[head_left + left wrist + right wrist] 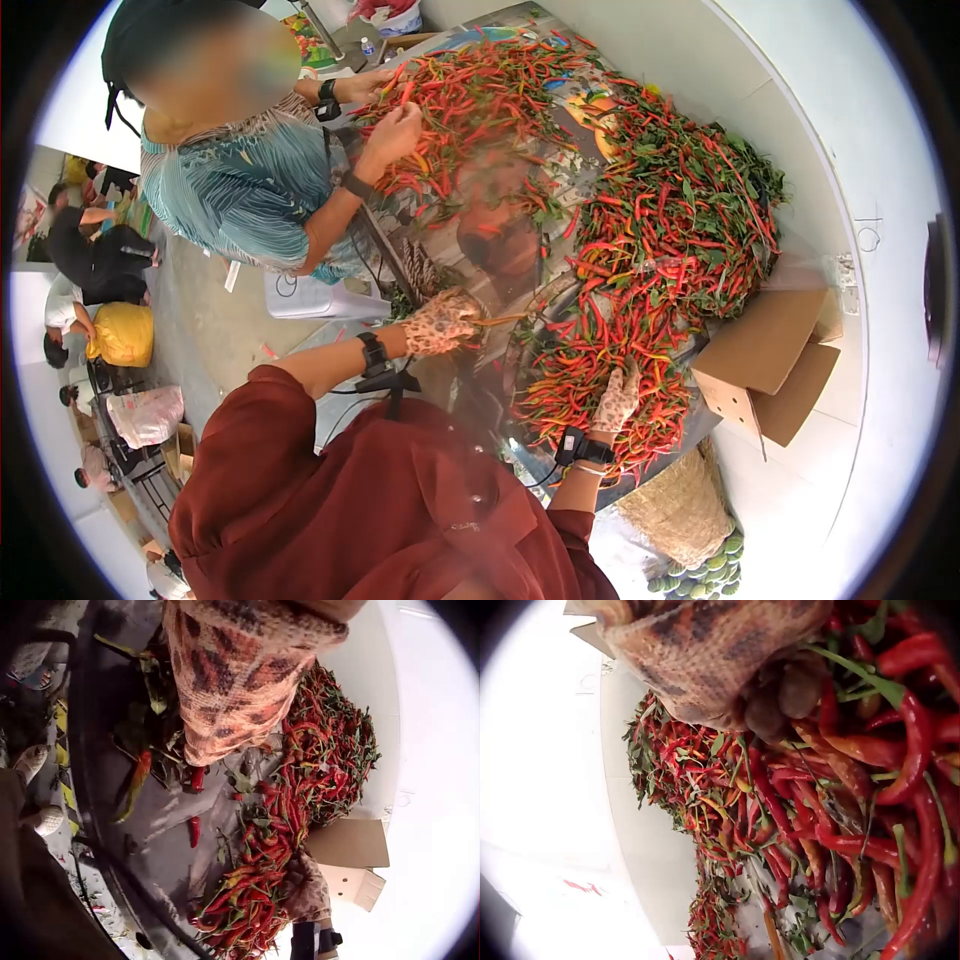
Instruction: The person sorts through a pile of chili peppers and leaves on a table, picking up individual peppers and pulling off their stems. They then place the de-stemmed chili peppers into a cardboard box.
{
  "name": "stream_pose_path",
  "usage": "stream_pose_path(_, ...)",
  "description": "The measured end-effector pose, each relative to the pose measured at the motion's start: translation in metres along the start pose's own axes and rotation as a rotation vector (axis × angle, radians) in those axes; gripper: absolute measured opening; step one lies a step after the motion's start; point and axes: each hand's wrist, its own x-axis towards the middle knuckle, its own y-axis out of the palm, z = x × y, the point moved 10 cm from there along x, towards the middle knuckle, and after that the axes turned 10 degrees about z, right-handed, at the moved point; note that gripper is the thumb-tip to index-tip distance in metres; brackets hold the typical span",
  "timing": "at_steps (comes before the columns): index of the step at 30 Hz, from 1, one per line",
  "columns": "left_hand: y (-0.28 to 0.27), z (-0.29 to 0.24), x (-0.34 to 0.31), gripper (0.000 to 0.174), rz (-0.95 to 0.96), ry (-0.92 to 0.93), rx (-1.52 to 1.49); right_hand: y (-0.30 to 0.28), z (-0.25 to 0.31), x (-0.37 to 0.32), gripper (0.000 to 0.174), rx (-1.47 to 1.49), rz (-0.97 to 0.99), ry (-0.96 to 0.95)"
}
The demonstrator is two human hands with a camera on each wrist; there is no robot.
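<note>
Two-handed sorting, apparently: your left hand (440, 322) pinches a chilli (497, 320); your right hand (617, 398), flat on the heap (650, 290), must isolate another.

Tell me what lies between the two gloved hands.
Between left hand and right hand: dark tabletop with stray chilies and leaves, then the chili pile. Head and left wrist views show it.

- Gloves, on left hand (440, 322) and right hand (617, 397): knitted cloth, leopard print, coarse weave, matt; fingertips (780, 697) darker and smoother.
- Chillies (650, 250): smooth, glossy red and orange skins; stalks and leaves matt green.
- Box (770, 350): plain brown cardboard, matt.
- Woven straw piece (680, 505): rough, dull fibre.
- Sleeve (300, 450): rust-red cloth, soft, matt.
- Wrist strap (372, 352): black, plastic-looking, slight sheen.
- Table cover (165, 832): smooth grey sheet, faint gloss.
</note>
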Motion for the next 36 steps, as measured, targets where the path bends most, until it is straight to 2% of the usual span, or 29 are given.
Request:
stream_pose_path(1, 0.003, 0.005, -0.010, 0.028, 0.020, -0.007, -0.032, 0.002, -0.007, 0.003, 0.034, 0.001, 0.008, -0.002)
stream_pose_path(3, 0.009, 0.013, -0.031, 0.028, 0.038, -0.023, -0.066, -0.003, -0.006, 0.009, 0.033, -0.084, -0.042, -0.196)
stream_pose_path(7, 0.011, 0.026, -0.076, 0.024, -0.039, -0.066, -0.026, -0.004, -0.015, 0.012, 0.033, -0.074, -0.020, -0.156)
stream_pose_path(9, 0.030, 0.050, -0.095, 0.026, 0.148, -0.346, 0.032, -0.003, -0.012, 0.013, 0.033, -0.094, -0.026, -0.192)
stream_pose_path(10, 0.020, 0.043, -0.102, 0.027, 0.237, -0.346, -0.007, -0.004, -0.015, 0.014, 0.033, -0.060, -0.024, -0.184)
stream_pose_path(11, 0.028, 0.048, -0.104, 0.027, 0.233, -0.354, -0.004, -0.003, -0.017, 0.014, 0.033, -0.027, -0.022, -0.176)
stream_pose_path(13, 0.013, 0.060, -0.104, 0.037, -0.074, -0.350, -0.077, 0.000, -0.018, 0.014, 0.033, -0.036, -0.019, -0.179)
stream_pose_path(14, 0.013, 0.062, -0.098, 0.051, -0.069, -0.388, -0.088, -0.001, -0.018, 0.014, 0.033, -0.052, -0.022, -0.179)
stream_pose_path(16, -0.001, 0.058, -0.076, 0.055, -0.146, -0.425, -0.105, -0.003, -0.022, 0.017, 0.032, -0.035, -0.031, -0.181)
stream_pose_path(17, -0.015, 0.056, -0.064, 0.059, -0.211, -0.464, -0.130, -0.002, 0.000, 0.011, 0.032, -0.033, -0.041, -0.192)
stream_pose_path(19, -0.016, 0.061, -0.034, 0.062, -0.184, -0.497, -0.193, 0.005, 0.001, -0.003, 0.035, 0.143, 0.042, 0.144)
stream_pose_path(20, -0.008, 0.072, -0.021, 0.063, -0.203, -0.518, -0.183, 0.001, -0.015, 0.012, 0.033, 0.125, -0.007, -0.157)
stream_pose_path(22, -0.013, 0.067, -0.011, 0.060, -0.263, -0.569, -0.111, 0.000, -0.020, 0.013, 0.032, 0.011, -0.032, -0.216)
stream_pose_path(23, -0.010, 0.068, -0.013, 0.060, -0.271, -0.569, -0.115, -0.002, -0.012, 0.014, 0.032, -0.099, -0.053, -0.269)
stream_pose_path(25, 0.007, 0.057, -0.011, 0.057, -0.173, -0.359, -0.052, -0.003, -0.005, 0.010, 0.032, -0.097, -0.037, -0.252)
stream_pose_path(26, 0.004, 0.046, -0.020, 0.045, -0.239, -0.239, 0.067, -0.002, -0.006, 0.008, 0.033, -0.006, -0.014, -0.127)
stream_pose_path(27, 0.006, 0.051, -0.032, 0.045, -0.245, -0.244, 0.071, 0.002, -0.008, 0.004, 0.034, 0.087, 0.012, 0.002)
stream_pose_path(29, 0.020, 0.047, -0.048, 0.034, 0.000, -0.116, -0.099, 0.004, 0.004, 0.002, 0.034, 0.086, 0.024, -0.002)
stream_pose_path(30, 0.018, 0.052, -0.056, 0.034, -0.002, -0.116, -0.091, 0.004, 0.002, 0.001, 0.035, 0.092, 0.033, 0.023)
stream_pose_path(31, 0.030, 0.059, -0.061, 0.028, 0.129, -0.124, -0.138, 0.005, -0.001, 0.001, 0.035, 0.098, 0.039, 0.050)
stream_pose_path(32, 0.044, 0.065, -0.064, 0.021, 0.263, -0.130, -0.186, 0.003, 0.002, 0.001, 0.035, 0.055, 0.012, -0.015)
stream_pose_path(33, 0.054, 0.076, -0.061, 0.021, 0.272, -0.122, -0.176, 0.003, -0.006, 0.005, 0.035, 0.065, 0.001, -0.010)
stream_pose_path(35, 0.066, 0.123, -0.051, 0.022, -0.002, -0.146, -0.885, 0.000, -0.011, 0.008, 0.034, -0.030, -0.025, -0.081)
stream_pose_path(36, 0.030, 0.107, -0.029, 0.031, 0.185, -0.264, -0.367, 0.004, 0.044, -0.015, 0.033, 0.040, -0.029, 0.020)
